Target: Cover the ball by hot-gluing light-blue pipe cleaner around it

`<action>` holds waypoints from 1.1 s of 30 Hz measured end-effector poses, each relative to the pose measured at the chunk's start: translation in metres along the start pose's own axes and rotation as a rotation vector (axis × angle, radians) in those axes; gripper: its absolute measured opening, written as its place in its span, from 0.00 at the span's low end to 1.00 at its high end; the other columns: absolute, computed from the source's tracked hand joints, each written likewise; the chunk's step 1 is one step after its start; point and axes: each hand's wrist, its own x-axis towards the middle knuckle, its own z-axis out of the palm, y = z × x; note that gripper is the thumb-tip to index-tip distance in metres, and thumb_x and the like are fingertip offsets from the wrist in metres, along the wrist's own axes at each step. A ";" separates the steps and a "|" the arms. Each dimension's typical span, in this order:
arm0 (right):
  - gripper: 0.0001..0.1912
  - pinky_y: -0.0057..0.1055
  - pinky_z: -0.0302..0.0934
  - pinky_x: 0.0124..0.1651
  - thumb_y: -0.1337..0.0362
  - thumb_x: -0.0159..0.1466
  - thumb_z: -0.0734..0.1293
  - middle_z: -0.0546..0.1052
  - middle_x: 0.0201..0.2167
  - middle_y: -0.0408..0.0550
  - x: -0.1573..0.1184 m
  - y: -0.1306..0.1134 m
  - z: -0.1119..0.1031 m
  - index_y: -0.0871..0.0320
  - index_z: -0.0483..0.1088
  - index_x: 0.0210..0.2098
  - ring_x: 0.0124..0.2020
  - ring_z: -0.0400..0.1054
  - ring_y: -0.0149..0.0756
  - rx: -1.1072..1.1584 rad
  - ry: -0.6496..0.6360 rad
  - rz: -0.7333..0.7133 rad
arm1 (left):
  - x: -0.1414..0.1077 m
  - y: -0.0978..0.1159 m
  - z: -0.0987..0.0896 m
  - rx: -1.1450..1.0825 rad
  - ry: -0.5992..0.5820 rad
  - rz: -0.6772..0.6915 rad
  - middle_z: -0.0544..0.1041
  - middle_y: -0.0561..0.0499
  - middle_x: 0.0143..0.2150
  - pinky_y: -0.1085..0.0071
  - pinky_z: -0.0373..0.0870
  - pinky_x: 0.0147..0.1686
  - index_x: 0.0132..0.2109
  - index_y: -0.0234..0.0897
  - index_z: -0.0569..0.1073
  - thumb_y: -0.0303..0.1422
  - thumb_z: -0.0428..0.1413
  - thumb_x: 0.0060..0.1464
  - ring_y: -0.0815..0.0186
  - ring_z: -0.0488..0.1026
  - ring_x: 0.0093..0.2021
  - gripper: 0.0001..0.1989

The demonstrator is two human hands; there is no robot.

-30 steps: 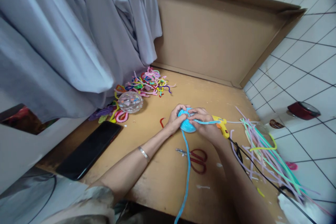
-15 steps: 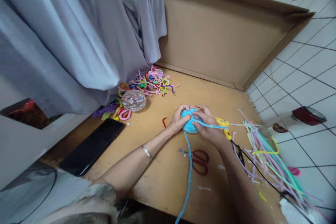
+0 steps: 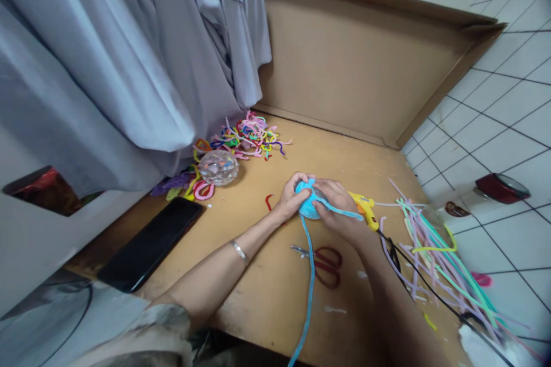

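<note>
A round piece wound from blue pipe cleaner is held between both hands over the table. My left hand grips its left side, thumb laid across the front. On the right side, my right hand is closed on it, with the thumb and fingers near a loose blue end that sticks out to the right. Another long blue strand hangs from the bottom toward the table's front edge. Red-handled scissors lie below the hands, partly under that strand. A yellow glue gun rests just right of my right hand.
Pastel pipe cleaners lie along the right edge, crossed by a black cord. A glass bowl and a colourful tangle of pipe cleaners are at back left. A black phone lies left. A cardboard panel stands behind.
My right hand has shifted slightly and its fingers now cover more of the blue piece's right side. The loose blue end droops lower. My left hand keeps its grip.
</note>
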 end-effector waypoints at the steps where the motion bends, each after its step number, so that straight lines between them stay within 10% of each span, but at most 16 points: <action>1: 0.17 0.46 0.62 0.52 0.58 0.66 0.59 0.73 0.49 0.54 0.000 0.001 0.000 0.54 0.67 0.52 0.50 0.66 0.45 0.026 0.009 0.002 | 0.000 0.000 0.000 0.001 -0.001 0.002 0.74 0.46 0.49 0.66 0.65 0.49 0.36 0.37 0.63 0.35 0.59 0.44 0.62 0.70 0.48 0.14; 33: 0.21 0.47 0.62 0.54 0.56 0.64 0.64 0.68 0.52 0.56 -0.004 0.009 -0.005 0.53 0.67 0.55 0.54 0.63 0.47 0.110 -0.097 0.100 | 0.000 0.000 0.000 -0.034 -0.028 0.003 0.73 0.45 0.49 0.66 0.66 0.48 0.37 0.38 0.62 0.38 0.61 0.44 0.61 0.71 0.49 0.18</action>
